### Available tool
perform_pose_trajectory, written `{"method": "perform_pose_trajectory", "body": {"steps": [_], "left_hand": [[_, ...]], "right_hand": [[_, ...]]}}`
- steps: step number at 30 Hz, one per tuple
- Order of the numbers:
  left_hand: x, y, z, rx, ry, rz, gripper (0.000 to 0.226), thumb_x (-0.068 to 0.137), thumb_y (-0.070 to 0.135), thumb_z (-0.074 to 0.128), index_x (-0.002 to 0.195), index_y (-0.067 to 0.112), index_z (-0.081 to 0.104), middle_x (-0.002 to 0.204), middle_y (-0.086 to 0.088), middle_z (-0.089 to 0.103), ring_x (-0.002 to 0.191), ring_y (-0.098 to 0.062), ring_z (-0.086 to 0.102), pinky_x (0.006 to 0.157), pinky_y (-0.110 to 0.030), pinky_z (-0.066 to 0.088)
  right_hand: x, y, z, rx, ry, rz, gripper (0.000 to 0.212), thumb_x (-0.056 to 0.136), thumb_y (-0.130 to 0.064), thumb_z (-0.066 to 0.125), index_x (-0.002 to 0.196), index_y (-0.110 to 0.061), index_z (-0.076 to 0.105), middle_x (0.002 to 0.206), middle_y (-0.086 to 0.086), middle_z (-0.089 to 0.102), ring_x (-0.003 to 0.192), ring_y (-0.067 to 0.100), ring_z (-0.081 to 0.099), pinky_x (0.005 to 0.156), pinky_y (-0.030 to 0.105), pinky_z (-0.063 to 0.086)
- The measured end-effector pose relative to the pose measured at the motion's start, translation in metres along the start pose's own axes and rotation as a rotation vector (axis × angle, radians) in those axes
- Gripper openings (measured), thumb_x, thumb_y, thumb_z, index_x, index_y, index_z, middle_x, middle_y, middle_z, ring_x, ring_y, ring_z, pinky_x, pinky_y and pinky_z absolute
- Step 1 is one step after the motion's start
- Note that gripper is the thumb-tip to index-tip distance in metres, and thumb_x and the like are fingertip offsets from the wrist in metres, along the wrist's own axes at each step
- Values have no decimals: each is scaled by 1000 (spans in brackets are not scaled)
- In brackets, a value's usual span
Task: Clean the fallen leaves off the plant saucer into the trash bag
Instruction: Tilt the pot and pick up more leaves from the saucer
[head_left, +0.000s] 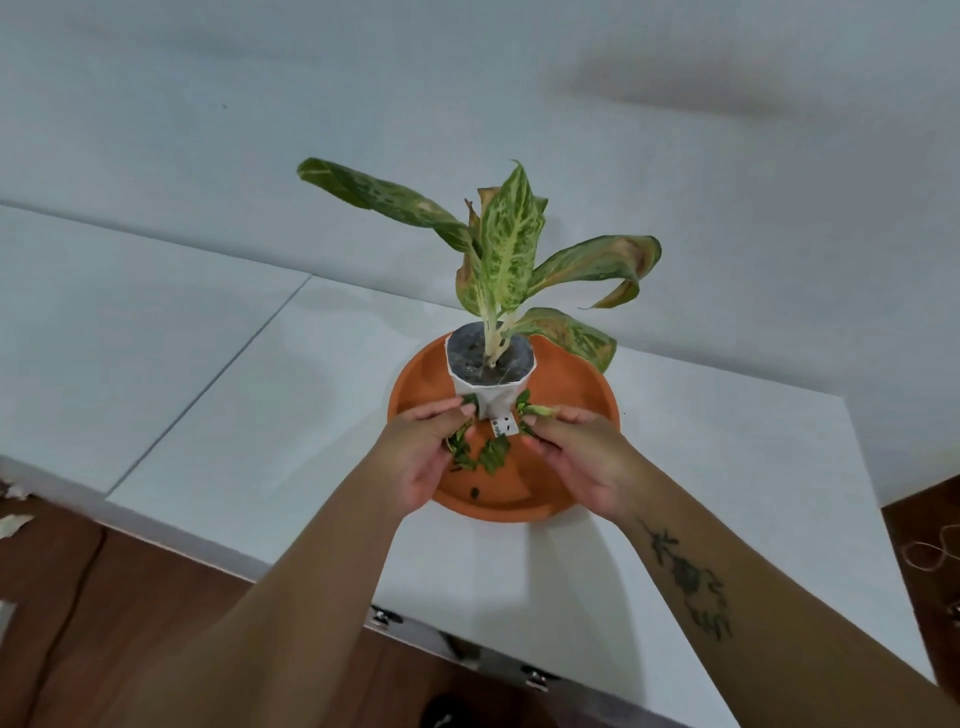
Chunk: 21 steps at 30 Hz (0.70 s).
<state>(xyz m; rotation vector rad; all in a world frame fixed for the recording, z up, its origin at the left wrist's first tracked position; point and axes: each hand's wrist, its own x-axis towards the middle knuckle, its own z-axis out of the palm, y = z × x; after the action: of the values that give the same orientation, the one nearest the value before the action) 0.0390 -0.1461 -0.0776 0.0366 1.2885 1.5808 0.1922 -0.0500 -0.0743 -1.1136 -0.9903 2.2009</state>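
While both hands pinch small green fallen leaves (480, 454) beside white pot (491, 384) | round orange plastic saucer (587, 410) half-cleared; left hand (421, 462), right hand (576, 457) clamped on scraps | bag unseen

No readable txt; small white tag (503, 427) on the pot (491, 395) has dark marks, too blurry.

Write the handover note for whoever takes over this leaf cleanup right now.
Left hand: fingers pinched on fallen leaves beside the white pot.
Right hand: pinching more leaf bits at the pot's other side.
The pot stands in the orange saucer on the white table.
Done: gathering has begun.
Left: loose leaves and a dark scrap lie in the saucer; nothing bagged. The trash bag is not in view.
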Motion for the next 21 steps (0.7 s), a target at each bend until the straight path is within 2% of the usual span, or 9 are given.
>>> {"method": "perform_pose_trajectory", "body": {"steps": [4, 8, 13, 17, 19, 21], "left_hand": [[-13, -3, 6, -66, 36, 17, 21, 86, -2, 70, 107, 1, 69, 87, -6, 78, 76, -9, 74, 65, -17, 59], [-28, -11, 16, -92, 78, 62, 16, 87, 0, 71, 102, 5, 69, 85, -4, 79, 76, -8, 74, 64, -17, 58], [-41, -27, 25, -142, 42, 126, 32, 88, 3, 70, 120, -2, 66, 110, -12, 75, 79, -8, 74, 68, -16, 57], [-45, -35, 32, -169, 37, 142, 34, 89, 4, 70, 122, -3, 66, 118, -14, 72, 87, -11, 71, 70, -16, 57], [-44, -38, 35, -171, 45, 140, 35, 88, 4, 71, 122, -2, 66, 117, -13, 73, 93, -12, 71, 72, -16, 57], [-43, -39, 39, -163, 49, 115, 32, 87, 3, 71, 118, -1, 67, 109, -12, 75, 90, -12, 71, 70, -16, 57]], "right_hand": [[-6, -8, -5, 11, -41, -4, 9, 86, 6, 62, 94, 5, 67, 86, 10, 71, 75, 11, 70, 68, 19, 58], [-11, -14, -14, -7, -86, 29, 8, 86, 8, 62, 91, 4, 67, 86, 10, 71, 74, 12, 70, 67, 19, 59], [-13, -11, -19, 10, -118, 55, 6, 87, 8, 61, 91, 5, 65, 90, 13, 68, 84, 16, 66, 64, 18, 58], [-19, -10, -25, 53, -117, 63, 7, 88, 7, 60, 90, 4, 66, 87, 10, 68, 79, 13, 66, 63, 17, 58], [-22, -12, -29, 70, -100, 59, 7, 87, 7, 61, 90, 3, 66, 87, 10, 68, 79, 13, 66, 64, 17, 58], [-26, -15, -35, 90, -61, 44, 8, 86, 7, 62, 93, 4, 66, 90, 10, 68, 81, 14, 66, 65, 18, 58]]}}
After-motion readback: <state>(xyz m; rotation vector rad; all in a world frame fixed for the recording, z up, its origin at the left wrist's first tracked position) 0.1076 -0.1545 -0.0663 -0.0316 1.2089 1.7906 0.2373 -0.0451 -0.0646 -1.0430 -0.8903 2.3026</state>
